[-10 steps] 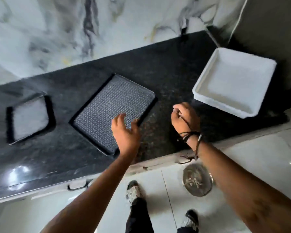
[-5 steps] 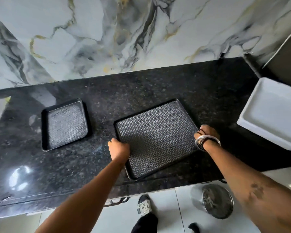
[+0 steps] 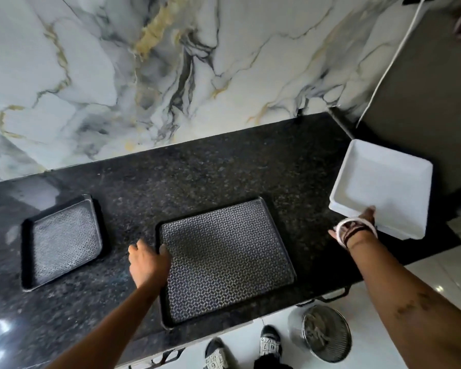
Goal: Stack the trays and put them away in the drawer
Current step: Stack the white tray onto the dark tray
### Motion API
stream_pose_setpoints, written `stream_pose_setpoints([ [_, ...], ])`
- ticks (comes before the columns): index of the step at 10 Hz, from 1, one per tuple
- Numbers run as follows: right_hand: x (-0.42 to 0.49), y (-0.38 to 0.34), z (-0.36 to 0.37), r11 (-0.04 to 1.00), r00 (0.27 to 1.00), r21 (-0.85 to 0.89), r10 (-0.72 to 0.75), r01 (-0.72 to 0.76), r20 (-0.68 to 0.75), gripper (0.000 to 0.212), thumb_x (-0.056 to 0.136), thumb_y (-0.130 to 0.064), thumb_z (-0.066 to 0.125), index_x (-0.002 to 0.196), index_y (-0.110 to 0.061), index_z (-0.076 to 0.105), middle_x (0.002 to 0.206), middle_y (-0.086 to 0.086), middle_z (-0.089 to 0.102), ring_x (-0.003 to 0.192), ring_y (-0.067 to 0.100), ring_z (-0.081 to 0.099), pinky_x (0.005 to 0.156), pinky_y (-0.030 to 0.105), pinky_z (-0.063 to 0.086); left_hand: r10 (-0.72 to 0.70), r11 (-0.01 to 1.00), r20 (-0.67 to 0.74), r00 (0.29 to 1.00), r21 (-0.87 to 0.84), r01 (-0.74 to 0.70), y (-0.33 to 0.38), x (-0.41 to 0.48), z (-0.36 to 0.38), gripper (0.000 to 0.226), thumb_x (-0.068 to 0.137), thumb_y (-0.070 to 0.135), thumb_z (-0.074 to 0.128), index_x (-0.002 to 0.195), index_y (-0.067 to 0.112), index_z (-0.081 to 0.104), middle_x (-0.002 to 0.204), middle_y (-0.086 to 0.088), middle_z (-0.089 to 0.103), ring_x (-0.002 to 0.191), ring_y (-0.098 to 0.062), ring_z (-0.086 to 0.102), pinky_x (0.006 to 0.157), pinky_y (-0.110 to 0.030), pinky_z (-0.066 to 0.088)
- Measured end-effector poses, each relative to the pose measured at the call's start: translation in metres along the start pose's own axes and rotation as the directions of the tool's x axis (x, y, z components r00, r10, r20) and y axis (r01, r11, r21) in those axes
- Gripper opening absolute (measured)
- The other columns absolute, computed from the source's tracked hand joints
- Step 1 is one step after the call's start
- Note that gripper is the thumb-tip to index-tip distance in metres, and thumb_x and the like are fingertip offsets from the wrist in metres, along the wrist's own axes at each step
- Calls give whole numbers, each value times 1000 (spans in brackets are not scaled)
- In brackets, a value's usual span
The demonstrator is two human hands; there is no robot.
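Note:
A large black tray (image 3: 226, 259) with a patterned floor lies flat in the middle of the dark granite counter (image 3: 197, 171). My left hand (image 3: 148, 262) rests on its left rim, fingers curled over the edge. A small black patterned tray (image 3: 63, 238) sits to the left, apart from it. At the right end stands a white square tray (image 3: 383, 187), and my right hand (image 3: 357, 225) holds its near edge, the fingers hidden under the rim. Bangles and threads circle that wrist.
A marble-pattern wall (image 3: 171, 75) backs the counter. A grey panel (image 3: 423, 102) rises behind the white tray. Drawer handles (image 3: 330, 298) show under the counter's front edge. A steel mesh bin (image 3: 326, 332) and my feet are on the white floor below.
My right hand left the large tray's right edge and moved right to take the white tray's near edge. My left hand stays at the large tray's left rim.

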State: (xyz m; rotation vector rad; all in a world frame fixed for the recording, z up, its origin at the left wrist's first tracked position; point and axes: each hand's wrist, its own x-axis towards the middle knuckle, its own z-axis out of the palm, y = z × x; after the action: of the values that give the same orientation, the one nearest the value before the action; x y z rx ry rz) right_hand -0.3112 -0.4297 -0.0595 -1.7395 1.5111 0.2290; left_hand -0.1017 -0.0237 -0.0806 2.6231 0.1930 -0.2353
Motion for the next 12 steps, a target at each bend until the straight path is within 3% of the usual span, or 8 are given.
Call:
stream_pose_setpoints([
  [1, 25, -18, -14, 866, 966, -487, -210, 112, -151, 51, 100, -32, 27, 140, -5, 43, 146, 7, 50, 135, 24, 45, 109, 35, 39, 131, 983, -61, 990, -124, -137, 22, -1, -9, 49, 84, 28, 65, 124, 2, 51, 126, -22, 49, 117, -42, 50, 99, -50, 43],
  [2, 31, -24, -9, 744, 972, 663, 209, -86, -108, 45, 102, -11, 27, 144, 6, 27, 152, 18, 35, 136, 28, 40, 84, 24, 40, 252, 931, -70, 965, -255, -262, 46, 0, -18, 51, 88, 29, 66, 128, 1, 51, 128, -19, 51, 119, -32, 51, 104, -39, 40],
  [3, -18, -39, 9, 672, 948, 730, 135, 126, -289, 28, 89, -2, 49, 118, -3, 51, 131, 23, 55, 107, 26, 56, 81, 31, 40, 221, 831, -22, 975, -519, -200, 63, 1, -30, 58, 91, 36, 63, 138, 6, 46, 136, -8, 52, 122, -20, 53, 107, -35, 42],
  [5, -66, -48, 83, 897, 894, 190, -426, 398, 140, 17, 74, -1, 54, 85, -11, 63, 82, 5, 69, 79, 21, 62, 60, 26, 48, 312, 854, 203, 928, -488, -180, 40, -13, -30, 24, 88, 42, 59, 77, 21, 65, 72, 21, 64, 67, 5, 53, 64, -11, 44],
  [7, -59, -40, 112, 921, 897, -119, -321, 370, 302, 35, 69, -26, 55, 103, -24, 59, 113, 5, 64, 108, 28, 58, 96, 41, 48, 125, 981, 169, 978, -170, -96, -10, -14, -2, 16, 80, 5, 58, 67, -5, 59, 61, -9, 50, 61, -18, 43, 53, -32, 32],
  [9, -56, -37, 121, 920, 902, -113, -334, 375, 275, 25, 70, -22, 58, 95, -22, 57, 104, 8, 68, 99, 30, 62, 90, 44, 52, -8, 970, 23, 1000, -243, 14, -16, -8, -7, 55, 83, 48, 51, 54, 2, 51, 43, -3, 47, 54, -27, 52, 47, -28, 38],
  [11, -82, -46, 106, 882, 898, -291, -420, 371, -131, 51, 77, -54, 55, 115, -19, 57, 109, 12, 67, 103, 34, 62, 83, 39, 48, -619, 226, 353, 702, -775, 590, -68, 79, -54, 75, 88, 61, 49, 135, 3, 45, 121, -19, 60, 102, -37, 65, 94, -48, 54],
  [12, -90, -56, 106, 851, 812, -259, -517, 456, -271, 48, 82, -48, 55, 117, -15, 57, 114, 11, 63, 105, 33, 60, 86, 40, 48, -454, 103, 557, 696, -743, 661, -105, 126, -67, 55, 101, 42, 37, 145, 10, 31, 150, -18, 39, 127, -25, 56, 106, -33, 45],
])
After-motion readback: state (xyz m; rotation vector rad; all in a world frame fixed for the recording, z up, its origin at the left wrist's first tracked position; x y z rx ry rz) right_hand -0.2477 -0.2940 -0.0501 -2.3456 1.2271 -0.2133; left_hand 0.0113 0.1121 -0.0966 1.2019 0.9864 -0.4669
